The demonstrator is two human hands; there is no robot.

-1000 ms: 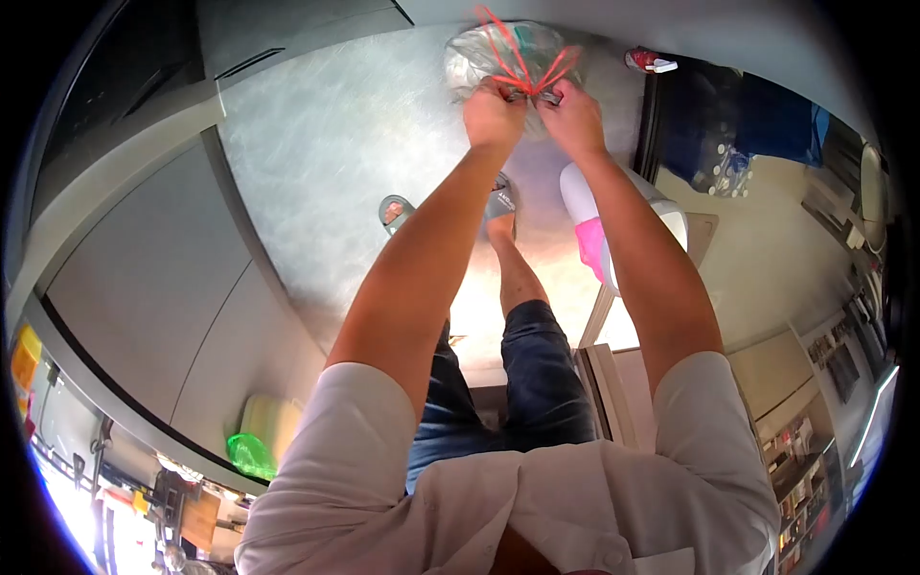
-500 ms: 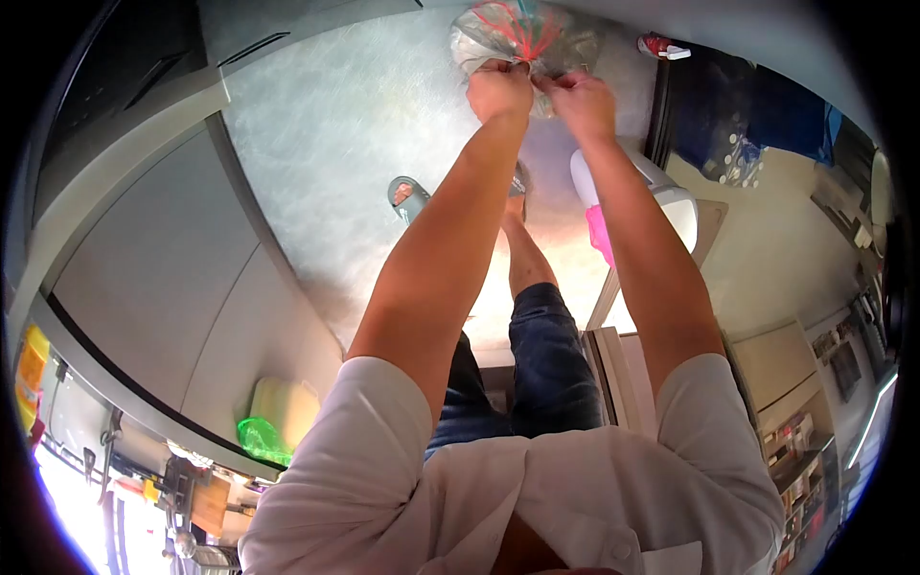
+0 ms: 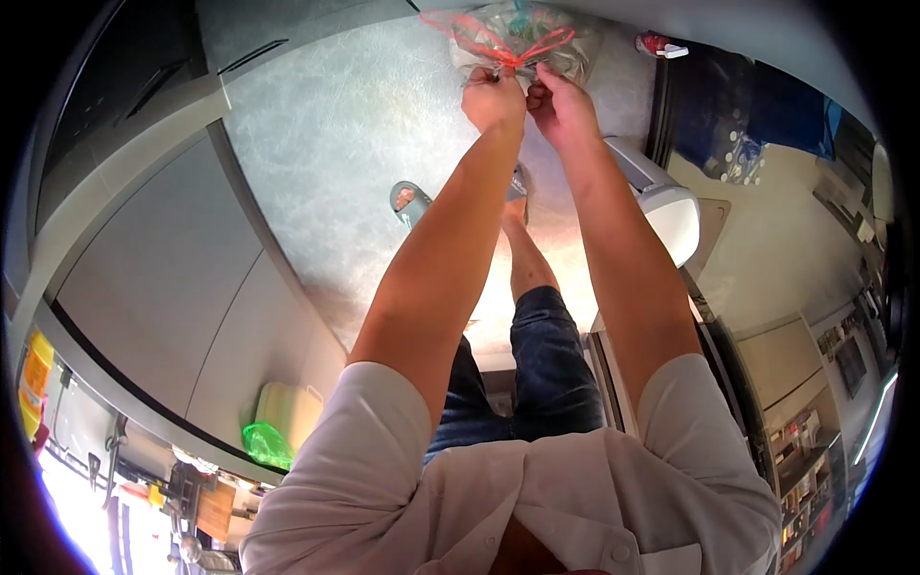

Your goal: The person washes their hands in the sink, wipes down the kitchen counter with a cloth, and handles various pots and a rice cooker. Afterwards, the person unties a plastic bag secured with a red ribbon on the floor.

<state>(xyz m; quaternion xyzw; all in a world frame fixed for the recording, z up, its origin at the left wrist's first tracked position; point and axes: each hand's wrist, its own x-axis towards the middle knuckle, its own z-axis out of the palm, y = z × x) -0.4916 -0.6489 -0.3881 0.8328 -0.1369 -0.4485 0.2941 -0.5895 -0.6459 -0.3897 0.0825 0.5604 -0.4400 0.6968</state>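
Note:
A translucent trash bag (image 3: 585, 65) with red drawstrings (image 3: 513, 55) is at the top of the view, its neck gathered and the red loops spread to both sides. My left hand (image 3: 494, 102) is closed at the gathered neck, just below where the red strings cross. Beside it, my right hand (image 3: 563, 107) is closed with curled fingers and a raised thumb against the bag's near edge. What exactly lies between the right fingers is partly hidden. Something teal (image 3: 520, 17) shows at the far side of the bag.
A white and grey bin (image 3: 671, 216) stands right of my right forearm. Grey cabinets (image 3: 163, 259) run along the left, with a green plastic bag (image 3: 266, 446) on them. My slippered feet (image 3: 410, 199) are on the pale floor (image 3: 316, 144). A red shoe (image 3: 659, 45) lies at upper right.
The red strings have spread into wider loops, one reaching left. My right hand has shifted slightly left and turned thumb up. The pink item by the bin no longer shows.

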